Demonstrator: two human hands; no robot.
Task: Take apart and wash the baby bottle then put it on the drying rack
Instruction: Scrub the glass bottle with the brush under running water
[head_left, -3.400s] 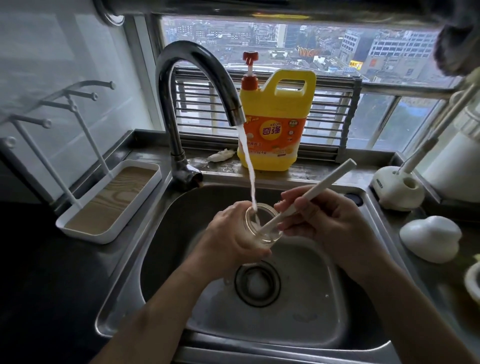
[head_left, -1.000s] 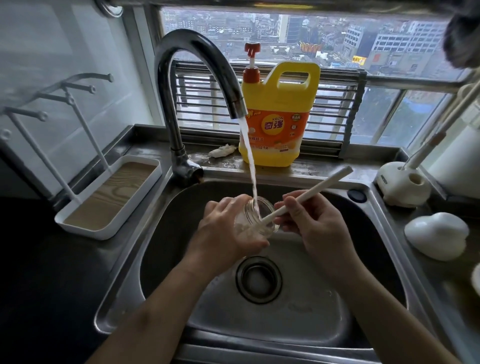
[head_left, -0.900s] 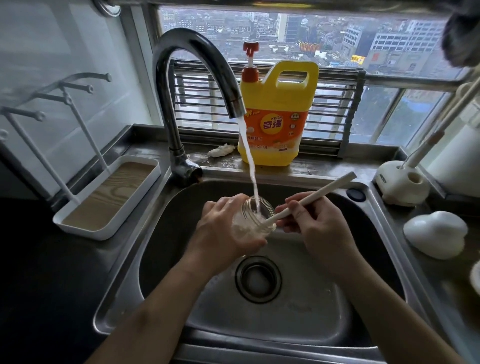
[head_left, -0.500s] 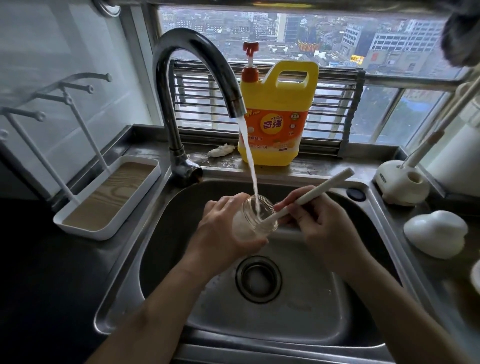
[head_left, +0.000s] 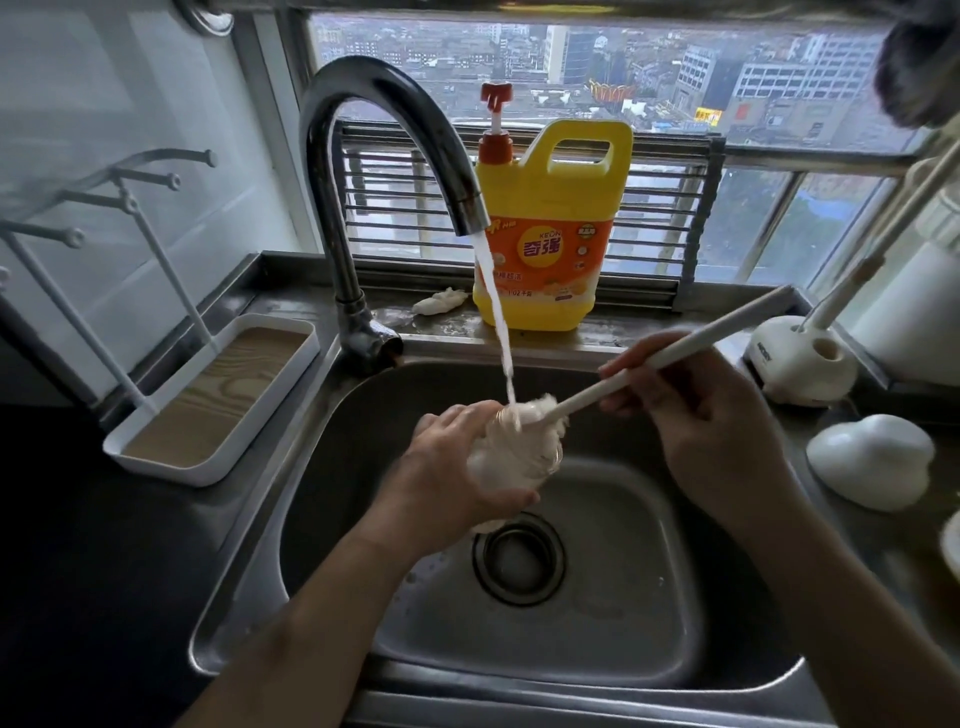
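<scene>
At the far left, on the dark surface, stands the drying rack (head_left: 213, 395), a white tray with thin pegs rising from it, and nothing hangs on it yet. Next comes the tap (head_left: 384, 156), with water (head_left: 496, 322) running down into the steel sink (head_left: 613, 613). Over the sink, above the drain (head_left: 519, 558), the left hand (head_left: 452, 478) is wrapped around the body of the baby bottle (head_left: 524, 457), so its grip is closed on the glass; the bottle lies tilted, with the mouth up and to the right, just under the stream. The white head of the bottle brush (head_left: 545, 410) sits at the mouth, partly out of it, and the inside looks foamy. Behind, on the ledge, is the yellow detergent jug (head_left: 545, 244). To the right, the right hand (head_left: 696, 410) pinches the long handle of the brush, its grip closed on it. Further right on the surface are a white brush stand (head_left: 800, 364) and a white rounded part (head_left: 872, 462); I cannot tell what this part is. The step in hand seems to be the scrubbing of the inside. To do it well, I think the brush should go fully to the bottom and turn, while the left hand holds firmly, because wet glass can slip. The mouth should stay under the water so the foam washes out. The rinse and the rack are not yet done.
</scene>
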